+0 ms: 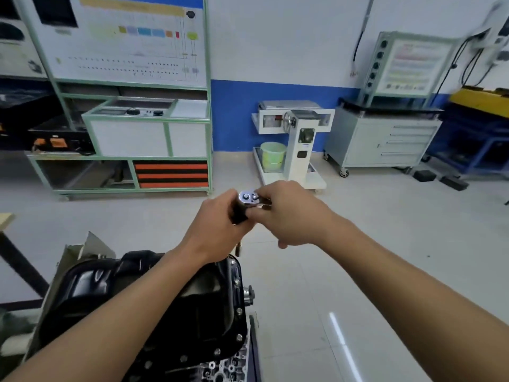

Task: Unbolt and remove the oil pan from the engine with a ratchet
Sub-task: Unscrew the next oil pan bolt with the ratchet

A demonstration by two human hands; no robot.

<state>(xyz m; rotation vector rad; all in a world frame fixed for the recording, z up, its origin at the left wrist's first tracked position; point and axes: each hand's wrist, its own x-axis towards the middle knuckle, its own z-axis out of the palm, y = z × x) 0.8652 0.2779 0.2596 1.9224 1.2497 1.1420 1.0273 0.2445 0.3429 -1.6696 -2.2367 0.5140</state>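
So the ratchet [249,196] is up in the air between both hands, nowhere near a bolt yet. The left hand [217,224] has its grip wrapped round the black handle, and the right hand [289,213] pinches at the shiny head (setting the direction switch, I'd guess). The oil pan [91,288] sits below and to the near left of that grip, on the engine [220,368]. Its long axis runs near to far, and its right-edge flange bolts are closest to the tool. The left hand is nearer the pan. The left forearm hides the pan's middle, the frame cuts off its near end, and I can't tell if a socket's fitted.
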